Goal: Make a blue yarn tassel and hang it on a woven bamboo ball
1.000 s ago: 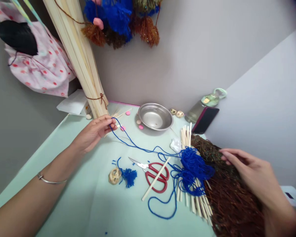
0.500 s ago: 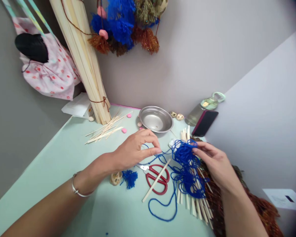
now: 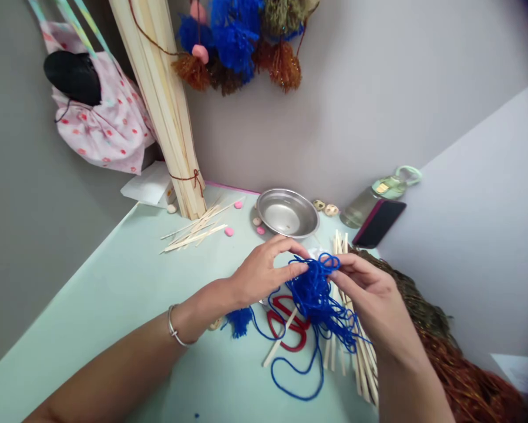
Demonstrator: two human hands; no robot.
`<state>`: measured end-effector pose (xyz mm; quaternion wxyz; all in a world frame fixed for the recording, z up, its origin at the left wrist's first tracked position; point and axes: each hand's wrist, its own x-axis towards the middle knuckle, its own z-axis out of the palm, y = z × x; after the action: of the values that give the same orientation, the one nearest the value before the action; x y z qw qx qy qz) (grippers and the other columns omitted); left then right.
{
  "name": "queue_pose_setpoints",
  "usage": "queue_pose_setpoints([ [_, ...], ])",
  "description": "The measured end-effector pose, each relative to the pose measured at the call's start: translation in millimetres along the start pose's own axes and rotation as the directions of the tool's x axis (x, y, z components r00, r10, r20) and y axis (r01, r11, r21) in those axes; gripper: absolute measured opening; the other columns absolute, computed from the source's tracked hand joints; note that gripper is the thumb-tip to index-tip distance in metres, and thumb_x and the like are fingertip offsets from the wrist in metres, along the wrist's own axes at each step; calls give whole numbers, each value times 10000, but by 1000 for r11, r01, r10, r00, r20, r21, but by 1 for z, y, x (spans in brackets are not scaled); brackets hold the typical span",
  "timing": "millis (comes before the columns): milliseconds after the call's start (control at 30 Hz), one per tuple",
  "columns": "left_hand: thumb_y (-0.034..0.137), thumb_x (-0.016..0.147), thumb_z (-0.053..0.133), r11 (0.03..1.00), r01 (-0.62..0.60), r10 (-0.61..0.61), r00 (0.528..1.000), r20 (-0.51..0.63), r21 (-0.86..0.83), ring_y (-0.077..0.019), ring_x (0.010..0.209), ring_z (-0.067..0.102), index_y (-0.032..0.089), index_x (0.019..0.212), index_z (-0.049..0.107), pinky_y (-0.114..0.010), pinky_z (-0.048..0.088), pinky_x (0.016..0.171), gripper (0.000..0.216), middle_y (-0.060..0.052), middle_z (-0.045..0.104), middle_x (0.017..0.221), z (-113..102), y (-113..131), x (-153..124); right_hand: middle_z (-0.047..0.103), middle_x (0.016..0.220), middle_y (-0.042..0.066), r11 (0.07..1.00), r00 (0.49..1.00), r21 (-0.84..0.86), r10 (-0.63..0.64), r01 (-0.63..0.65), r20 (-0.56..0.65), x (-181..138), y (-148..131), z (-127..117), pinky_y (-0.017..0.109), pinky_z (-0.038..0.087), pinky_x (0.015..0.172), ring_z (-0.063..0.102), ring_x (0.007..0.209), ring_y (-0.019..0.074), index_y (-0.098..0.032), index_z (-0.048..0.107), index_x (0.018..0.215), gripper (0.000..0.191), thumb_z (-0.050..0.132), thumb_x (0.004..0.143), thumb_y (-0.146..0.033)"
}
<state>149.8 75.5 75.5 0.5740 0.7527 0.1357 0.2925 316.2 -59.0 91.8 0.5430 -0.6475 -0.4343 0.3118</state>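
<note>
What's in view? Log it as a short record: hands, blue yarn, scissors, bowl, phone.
Left hand: at the yarn; grip unclear
Right hand: pinching the yarn
Blue yarn: tangled, one loose loop trailing
Scissors: red-handled, partly hidden
Metal bowl: beyond the hands
Phone: tilted, before the bottle

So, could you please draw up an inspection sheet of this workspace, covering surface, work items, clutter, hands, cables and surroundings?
Surface: pale green tabletop, small dark speck near the picture's lower edge.
Work items: tangled blue yarn between the hands; red-handled scissors, partly hidden by yarn and a stick; blue tassel.
Clutter: loose thin sticks, small pink pieces, metal bowl, bottle, phone.
Hands: right hand pinches the yarn; left hand has thumb and forefinger at its edge, grip unclear.
Cables: nothing seen.
Surroundings: hanging tassels, tied wood strips, spotted pink bag; brown yarn at right.
</note>
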Motion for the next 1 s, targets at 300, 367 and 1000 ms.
queue_pose_setpoints([
  [300,309,934,489,924,34,-116,974,-195,-381,-161,882,636,191,924,508,-341,452,897,120,-11,635,829,-25,-12,7,672,781,-4,989,981,141,65,-40,-182,7,16,-11,224,482,701,596,735,129,-226,700,825,118,775,768,-295],
  [367,303,930,497,895,26,-129,971,-201,-446,-142,787,646,199,917,497,-321,470,846,105,34,569,727,-29,-12,8,672,789,-2,984,978,176,70,-35,-198,8,16,-11,230,491,721,607,748,134,-226,698,815,128,782,757,-302],
  [1000,366,869,585,977,99,-97,995,19,-189,-143,866,569,176,919,588,-298,448,835,196,-32,614,916,-11,1,1,664,844,21,961,982,273,79,-31,-169,4,3,-1,241,463,542,565,636,136,-227,642,702,150,764,736,-307],
])
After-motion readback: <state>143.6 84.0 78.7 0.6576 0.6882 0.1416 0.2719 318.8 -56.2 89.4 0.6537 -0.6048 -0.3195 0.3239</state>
